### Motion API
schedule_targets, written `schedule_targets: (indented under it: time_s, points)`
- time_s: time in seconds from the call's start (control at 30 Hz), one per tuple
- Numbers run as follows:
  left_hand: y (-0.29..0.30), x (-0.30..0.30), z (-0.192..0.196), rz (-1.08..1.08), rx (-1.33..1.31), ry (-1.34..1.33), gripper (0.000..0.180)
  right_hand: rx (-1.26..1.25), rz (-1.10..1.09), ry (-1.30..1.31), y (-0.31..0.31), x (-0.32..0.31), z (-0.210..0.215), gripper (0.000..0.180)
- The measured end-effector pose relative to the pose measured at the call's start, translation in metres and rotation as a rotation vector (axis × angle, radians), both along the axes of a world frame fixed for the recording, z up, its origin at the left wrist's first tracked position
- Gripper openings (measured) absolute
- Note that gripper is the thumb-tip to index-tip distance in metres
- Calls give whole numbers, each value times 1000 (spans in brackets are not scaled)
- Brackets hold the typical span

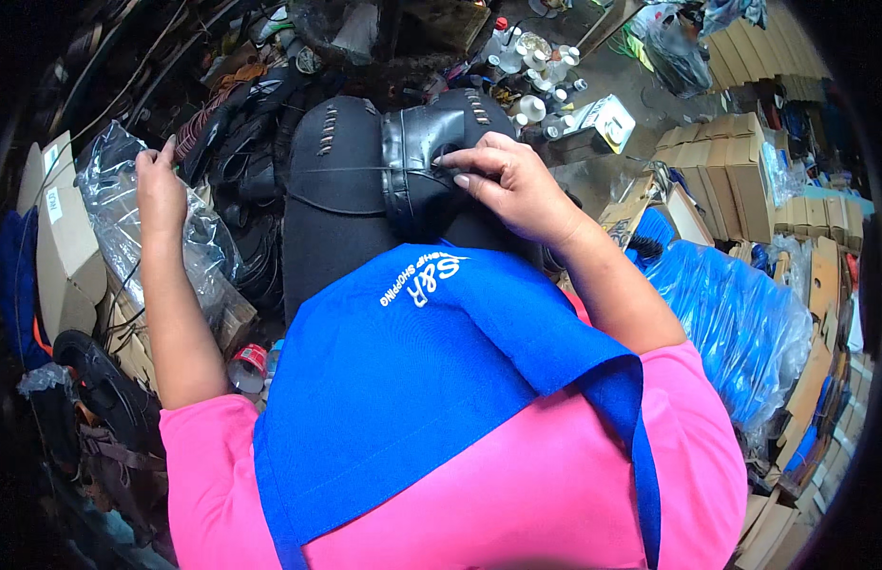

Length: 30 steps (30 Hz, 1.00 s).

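Note:
On my lap, over black trousers (332, 237), lies a shiny black leather-like piece (403, 152) with a seam line along it. My right hand (512, 180) is closed at its right part, thumb and forefinger pinched together on it; whether a needle is between the fingertips cannot be seen. A thin black cord (341, 169) runs left from the piece across my thigh, with a slack loop below. My left hand (162, 185) is raised away to the left, its fingers pinched. What it holds is too small to make out. A blue apron (393, 380) covers my front.
At left are a clear plastic bag (113, 185), cardboard boxes (70, 242) and dark straps. Bottles (531, 81) and a square tin (603, 123) stand ahead on the floor. On the right are stacked cartons (712, 176) and a plastic-wrapped blue bundle (731, 323).

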<state>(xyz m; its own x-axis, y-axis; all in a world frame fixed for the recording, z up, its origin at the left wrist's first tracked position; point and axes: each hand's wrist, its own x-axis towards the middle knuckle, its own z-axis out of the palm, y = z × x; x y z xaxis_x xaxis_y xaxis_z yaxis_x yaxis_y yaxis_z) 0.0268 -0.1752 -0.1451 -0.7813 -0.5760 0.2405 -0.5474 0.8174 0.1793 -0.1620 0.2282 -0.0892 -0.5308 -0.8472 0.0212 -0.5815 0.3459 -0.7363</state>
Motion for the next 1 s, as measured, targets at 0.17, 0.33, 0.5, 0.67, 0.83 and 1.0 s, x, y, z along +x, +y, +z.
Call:
schedule_targets:
  time_s: [0.17,0.33,0.5,0.67,0.83,1.0]
  points:
    - [72,-26,21,-230,376,206,35,85,15,208,1,12,-2,25]
    - [151,-63,55,-640,697,236,18,77,30,68,-3,-9,-9,24]
    - [161,-77,51,-734,529,178,22,119,74,-44,-9,-20,-7,25]
    - [161,-78,53,-756,500,172,23,116,100,-66,-10,-24,-7,25]
    - [162,-80,62,-824,379,185,22,117,87,-93,-11,-24,-7,24]
    - [169,-79,68,-908,240,169,24,143,129,-150,-8,-26,-10,25]
